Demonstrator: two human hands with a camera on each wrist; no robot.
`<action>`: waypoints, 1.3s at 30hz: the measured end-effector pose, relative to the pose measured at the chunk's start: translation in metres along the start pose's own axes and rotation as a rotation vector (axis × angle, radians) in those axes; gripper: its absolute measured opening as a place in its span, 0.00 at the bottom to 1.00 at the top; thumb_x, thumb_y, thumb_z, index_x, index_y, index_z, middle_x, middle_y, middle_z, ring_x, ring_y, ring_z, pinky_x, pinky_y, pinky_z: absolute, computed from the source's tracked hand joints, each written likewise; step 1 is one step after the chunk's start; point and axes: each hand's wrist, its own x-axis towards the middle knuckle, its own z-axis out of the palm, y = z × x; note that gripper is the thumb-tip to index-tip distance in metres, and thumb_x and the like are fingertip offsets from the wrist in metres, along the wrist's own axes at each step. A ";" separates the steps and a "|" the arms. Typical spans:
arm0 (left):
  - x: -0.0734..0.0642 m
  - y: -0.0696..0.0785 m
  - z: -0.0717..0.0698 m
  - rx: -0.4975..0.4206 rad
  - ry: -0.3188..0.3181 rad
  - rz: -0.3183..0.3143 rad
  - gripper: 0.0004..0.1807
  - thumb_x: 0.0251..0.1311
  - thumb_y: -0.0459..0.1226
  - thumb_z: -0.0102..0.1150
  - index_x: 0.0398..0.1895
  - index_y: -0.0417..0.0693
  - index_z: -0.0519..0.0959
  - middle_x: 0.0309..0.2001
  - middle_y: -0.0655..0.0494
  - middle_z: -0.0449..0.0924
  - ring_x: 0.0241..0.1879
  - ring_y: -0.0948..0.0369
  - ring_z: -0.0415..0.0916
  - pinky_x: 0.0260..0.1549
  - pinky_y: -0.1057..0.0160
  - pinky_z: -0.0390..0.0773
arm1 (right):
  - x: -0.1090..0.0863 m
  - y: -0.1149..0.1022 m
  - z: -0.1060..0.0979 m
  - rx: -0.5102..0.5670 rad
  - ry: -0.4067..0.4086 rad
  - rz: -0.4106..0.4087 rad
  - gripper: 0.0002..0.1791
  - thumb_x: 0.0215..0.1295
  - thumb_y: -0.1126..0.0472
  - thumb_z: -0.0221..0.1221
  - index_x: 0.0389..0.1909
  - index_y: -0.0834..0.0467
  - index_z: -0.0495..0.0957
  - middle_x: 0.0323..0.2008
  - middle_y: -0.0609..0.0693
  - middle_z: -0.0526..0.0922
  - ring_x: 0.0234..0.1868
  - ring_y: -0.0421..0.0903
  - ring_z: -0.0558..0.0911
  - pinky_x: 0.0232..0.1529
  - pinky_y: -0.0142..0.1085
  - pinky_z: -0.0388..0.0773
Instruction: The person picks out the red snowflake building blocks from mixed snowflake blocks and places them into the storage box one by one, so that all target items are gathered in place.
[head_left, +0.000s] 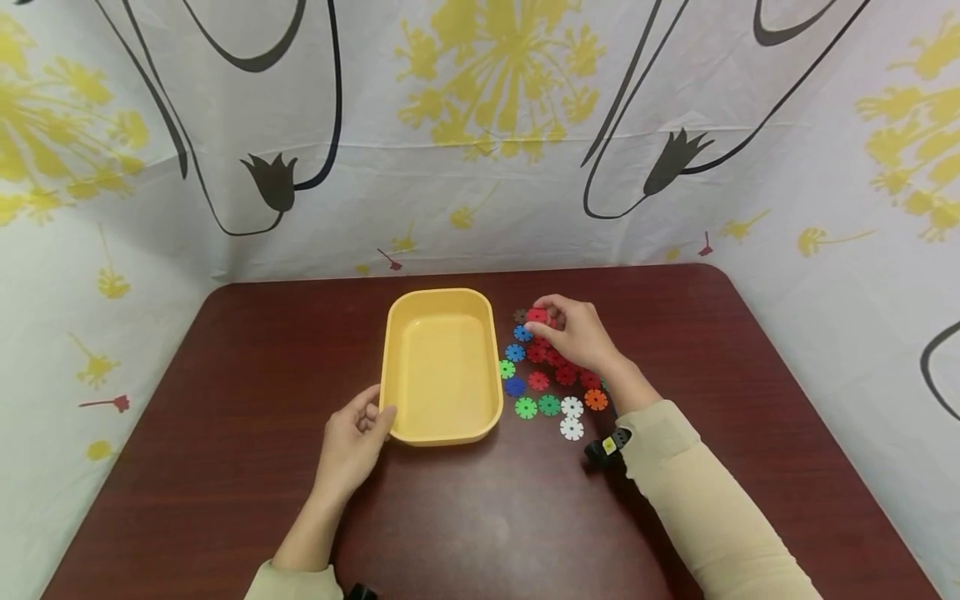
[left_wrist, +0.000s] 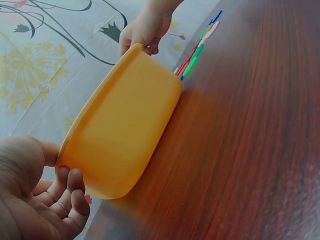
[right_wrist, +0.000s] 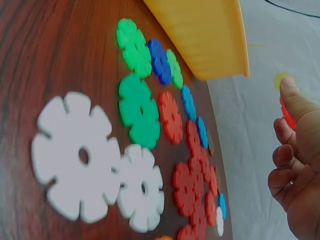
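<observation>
A yellow plastic tray (head_left: pixel 442 367) with rounded corners stands bare inside on the table. At its near left corner my left hand (head_left: pixel 352 442) pinches the rim, thumb on top and fingers curled beneath the lip, as the left wrist view shows. My right hand (head_left: pixel 581 333) is raised over the far part of a spread of notched plastic discs, right of the tray. Between its thumb and fingers it pinches a red notched disc (right_wrist: pixel 287 114), mostly hidden by the thumb. Below it lie many red discs (right_wrist: pixel 185 190), some overlapping.
Blue discs (head_left: pixel 515 352) and green discs (head_left: pixel 527 407) lie near the tray's right side. Two white discs (head_left: pixel 572 428) and an orange disc (head_left: pixel 596 400) are at the near edge of the spread. Patterned cloth (head_left: pixel 480 192) hangs behind the dark wooden table (head_left: pixel 480 517).
</observation>
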 end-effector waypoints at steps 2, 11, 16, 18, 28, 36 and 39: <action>0.001 -0.001 0.000 -0.003 -0.006 -0.010 0.26 0.70 0.35 0.62 0.66 0.32 0.72 0.25 0.52 0.79 0.20 0.65 0.70 0.20 0.71 0.71 | 0.002 -0.004 0.002 0.007 -0.009 -0.010 0.21 0.67 0.51 0.67 0.54 0.59 0.80 0.33 0.50 0.80 0.31 0.47 0.77 0.31 0.38 0.78; 0.001 -0.002 0.001 -0.019 -0.012 -0.036 0.27 0.69 0.37 0.63 0.67 0.33 0.71 0.25 0.52 0.78 0.19 0.64 0.69 0.20 0.71 0.70 | 0.013 -0.021 0.012 0.007 -0.039 -0.047 0.21 0.66 0.52 0.69 0.53 0.58 0.79 0.31 0.49 0.79 0.31 0.46 0.76 0.31 0.39 0.77; 0.000 -0.001 0.000 -0.013 -0.013 -0.028 0.28 0.69 0.37 0.63 0.67 0.31 0.71 0.25 0.52 0.78 0.19 0.65 0.68 0.19 0.71 0.69 | 0.016 -0.027 0.018 0.029 -0.064 -0.050 0.21 0.66 0.53 0.68 0.54 0.59 0.79 0.34 0.50 0.80 0.33 0.45 0.78 0.33 0.38 0.79; 0.000 -0.001 0.000 -0.016 -0.012 -0.025 0.27 0.69 0.37 0.63 0.67 0.32 0.71 0.25 0.52 0.78 0.19 0.65 0.68 0.19 0.71 0.69 | 0.017 -0.029 0.020 0.041 -0.069 -0.059 0.20 0.66 0.53 0.68 0.54 0.59 0.79 0.34 0.50 0.80 0.32 0.46 0.78 0.33 0.38 0.79; 0.001 -0.002 0.000 -0.030 -0.010 -0.031 0.26 0.69 0.38 0.63 0.67 0.34 0.73 0.25 0.52 0.77 0.20 0.65 0.68 0.20 0.71 0.70 | 0.027 -0.039 0.031 0.066 -0.070 -0.112 0.18 0.66 0.55 0.68 0.51 0.60 0.80 0.31 0.48 0.81 0.28 0.43 0.78 0.28 0.35 0.76; 0.002 0.000 0.000 -0.032 -0.015 -0.034 0.27 0.69 0.37 0.63 0.67 0.33 0.72 0.25 0.53 0.78 0.20 0.65 0.69 0.20 0.71 0.70 | 0.032 -0.047 0.036 0.068 -0.074 -0.114 0.19 0.66 0.54 0.68 0.53 0.60 0.80 0.30 0.49 0.80 0.27 0.45 0.75 0.27 0.36 0.73; 0.002 -0.001 0.000 -0.023 -0.017 -0.043 0.27 0.69 0.37 0.63 0.67 0.32 0.72 0.25 0.53 0.78 0.20 0.65 0.69 0.20 0.71 0.70 | 0.033 -0.048 0.038 0.072 -0.076 -0.100 0.19 0.67 0.54 0.68 0.53 0.60 0.81 0.30 0.49 0.79 0.27 0.45 0.75 0.27 0.36 0.73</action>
